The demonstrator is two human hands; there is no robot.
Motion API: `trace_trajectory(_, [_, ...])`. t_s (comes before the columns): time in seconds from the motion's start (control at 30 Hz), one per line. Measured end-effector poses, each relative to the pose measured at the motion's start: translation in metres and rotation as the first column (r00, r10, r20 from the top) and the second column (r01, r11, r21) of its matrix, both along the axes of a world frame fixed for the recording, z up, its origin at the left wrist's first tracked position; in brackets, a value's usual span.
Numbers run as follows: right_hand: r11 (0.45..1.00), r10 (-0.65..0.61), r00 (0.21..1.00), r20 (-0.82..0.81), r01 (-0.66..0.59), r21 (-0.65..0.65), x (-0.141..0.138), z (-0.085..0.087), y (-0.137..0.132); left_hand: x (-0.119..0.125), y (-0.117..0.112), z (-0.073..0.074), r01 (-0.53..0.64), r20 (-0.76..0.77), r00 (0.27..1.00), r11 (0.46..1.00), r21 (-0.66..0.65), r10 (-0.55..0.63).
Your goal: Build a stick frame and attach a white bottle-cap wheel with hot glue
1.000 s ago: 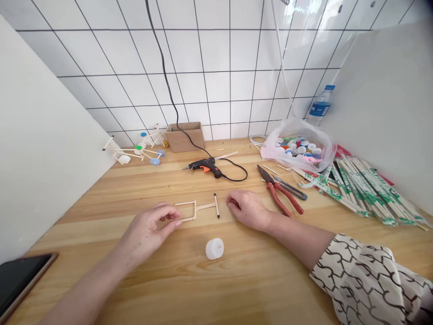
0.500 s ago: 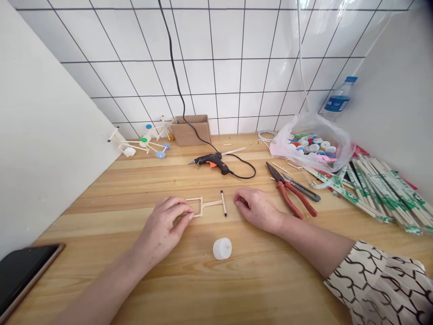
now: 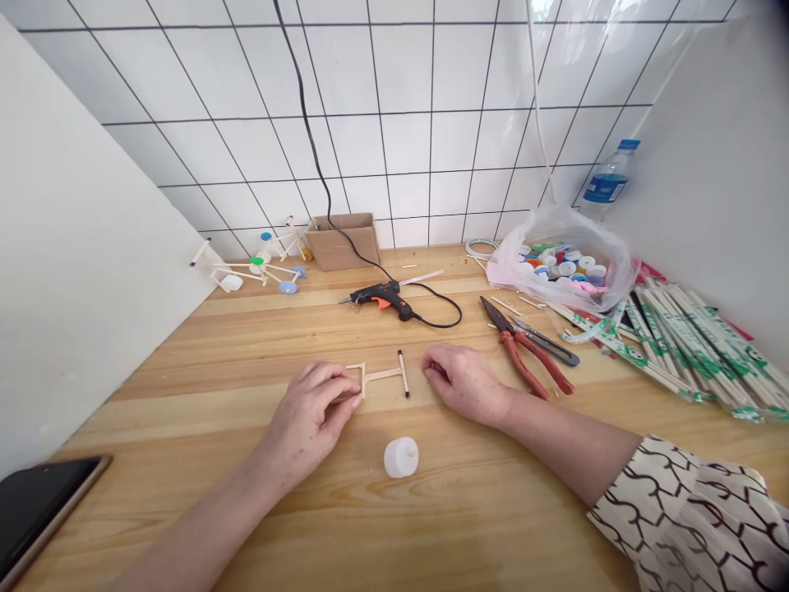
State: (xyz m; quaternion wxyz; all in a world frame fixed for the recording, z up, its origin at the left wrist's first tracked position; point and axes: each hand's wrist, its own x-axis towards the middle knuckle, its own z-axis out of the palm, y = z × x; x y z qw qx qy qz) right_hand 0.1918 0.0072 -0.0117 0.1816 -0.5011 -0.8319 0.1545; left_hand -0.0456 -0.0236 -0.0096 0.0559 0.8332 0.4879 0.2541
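A small frame of wooden sticks (image 3: 383, 375) lies flat on the wooden table, its right end a crossbar with dark tips. My left hand (image 3: 317, 411) pinches the frame's square left part, which its fingers partly cover. To the right of the crossbar, my right hand (image 3: 465, 384) rests on the table, fingers curled in and apart from the frame; whether they hold anything is hidden. Nearer to me, between the hands, stands a white plastic cap piece (image 3: 401, 457) with a small nub on its face.
Behind the hands lies a black glue gun (image 3: 385, 298) with its cord. Red-handled pliers (image 3: 523, 349) and a snipping tool (image 3: 548, 341) are on the right, near a bag of bottle caps (image 3: 560, 259) and wrapped chopsticks (image 3: 703, 345). A phone (image 3: 46, 510) sits at left.
My left hand has shifted slightly to the right along the frame, covering more of its square part. The whole view has moved a little; my right hand stays in place.
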Motion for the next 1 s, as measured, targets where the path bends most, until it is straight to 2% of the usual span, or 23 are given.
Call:
trace_trajectory(0.63, [1.000, -0.012, 1.000, -0.018, 0.012, 0.010, 0.0006, -0.0010, 0.0003, 0.0071, -0.0050, 0.0001, 0.013, 0.001, 1.000, 1.000, 0.010, -0.013])
trace_trajectory(1.0, [0.996, 0.051, 0.998, -0.047, -0.048, 0.071, 0.0008, -0.0026, -0.0034, 0.0054, -0.0038, -0.0026, 0.048, -0.089, 0.995, 0.992, 0.118, -0.038])
